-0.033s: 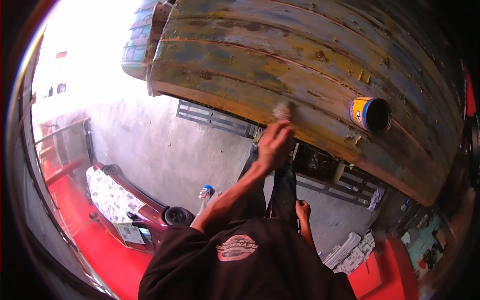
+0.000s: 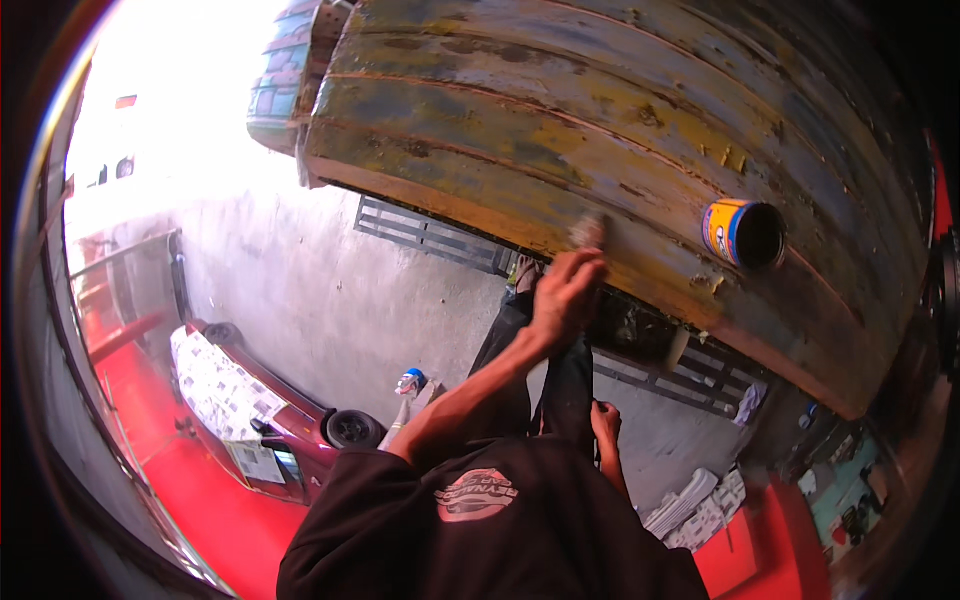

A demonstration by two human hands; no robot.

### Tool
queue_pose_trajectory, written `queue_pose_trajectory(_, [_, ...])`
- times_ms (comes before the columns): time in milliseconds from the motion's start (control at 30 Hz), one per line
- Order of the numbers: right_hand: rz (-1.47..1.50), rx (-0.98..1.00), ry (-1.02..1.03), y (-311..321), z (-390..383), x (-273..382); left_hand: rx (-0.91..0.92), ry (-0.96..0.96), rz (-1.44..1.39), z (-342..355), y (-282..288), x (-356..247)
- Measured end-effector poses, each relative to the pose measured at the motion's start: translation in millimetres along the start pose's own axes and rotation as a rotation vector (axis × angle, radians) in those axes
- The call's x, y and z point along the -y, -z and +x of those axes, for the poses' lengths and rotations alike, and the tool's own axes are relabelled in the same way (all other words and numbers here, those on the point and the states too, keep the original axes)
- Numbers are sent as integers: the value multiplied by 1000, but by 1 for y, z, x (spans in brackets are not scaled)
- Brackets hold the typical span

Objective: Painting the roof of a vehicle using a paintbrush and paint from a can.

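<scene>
My left hand point(image 2: 568, 297) reaches out over the near edge of a large ridged panel point(image 2: 430, 150), like a vehicle's roof. Its fingers are closed round a paintbrush point(image 2: 590, 232), blurred by motion, with the bristle end at the panel's surface. Worn yellow, brown and grey-blue patches cover the panel. To the right of the brush, a yellow and blue can point(image 2: 725, 230) stands on the panel, its mouth dark inside. My right hand point(image 2: 606, 417) hangs low beside my right leg, fingers curled; whatever they may hold is hidden.
Below the panel's near edge lies a dark slatted platform point(image 2: 430, 235), with my foot at its edge. A dark red car point(image 2: 310, 455) partly covered with paper stands at left on the lower floor. A blue-topped container point(image 2: 411, 381) and stacked papers point(image 2: 690, 505) sit lower down.
My left hand and the paintbrush have shifted a little to the right along the panel's near edge. The can stays in place on the panel, and my right hand has not moved.
</scene>
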State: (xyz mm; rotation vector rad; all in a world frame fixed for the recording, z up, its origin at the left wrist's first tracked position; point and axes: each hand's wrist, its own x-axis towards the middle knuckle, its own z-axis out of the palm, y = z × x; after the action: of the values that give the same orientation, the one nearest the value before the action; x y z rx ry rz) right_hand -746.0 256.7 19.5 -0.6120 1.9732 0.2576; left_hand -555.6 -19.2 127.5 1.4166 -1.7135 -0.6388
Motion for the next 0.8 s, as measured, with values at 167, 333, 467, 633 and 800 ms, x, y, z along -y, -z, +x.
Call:
queue_pose_trajectory(167, [-5, -46, -5, -9, 10, -7, -70, 436, -439, 14, 19, 13])
queue_pose_trajectory(333, [4, -44, -25, -3, 5, -4, -372, 461, -344, 14, 137, 145])
queue_pose_trajectory(467, [11, -31, 33, -3, 15, -16, -573, 271, 191, 40, 205, 181])
queue_pose_trajectory(633, [35, -52, -61, 3, 4, -5, -388, 85, 417, 33, 141, 137])
queue_pose_trajectory(800, [7, -18, -65, -1, 5, 2, -104, -42, 270, 4, 33, 41])
